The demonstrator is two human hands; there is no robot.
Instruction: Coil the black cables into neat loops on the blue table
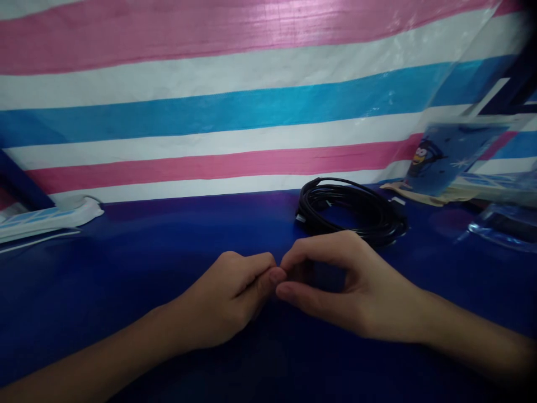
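Note:
In the head view my left hand [230, 299] is closed, its thumb pressed along the curled index finger. Whatever it may hold is hidden inside the fingers. My right hand [356, 285] meets it at the centre, with thumb and index finger curved into a pinch at the tip of the left thumb. Nothing I can name shows between those fingertips. Just behind the right hand lies a coil of black cable [356, 210], with small light tags on it.
Both hands are above a blue tabletop [188, 224]. A white and blue packet [54, 215] with a white cord lies at the left. At the right are a blue pouch with a cartoon figure [453, 154] and a clear plastic bag [503, 226]. Behind hangs a striped sheet [218, 112].

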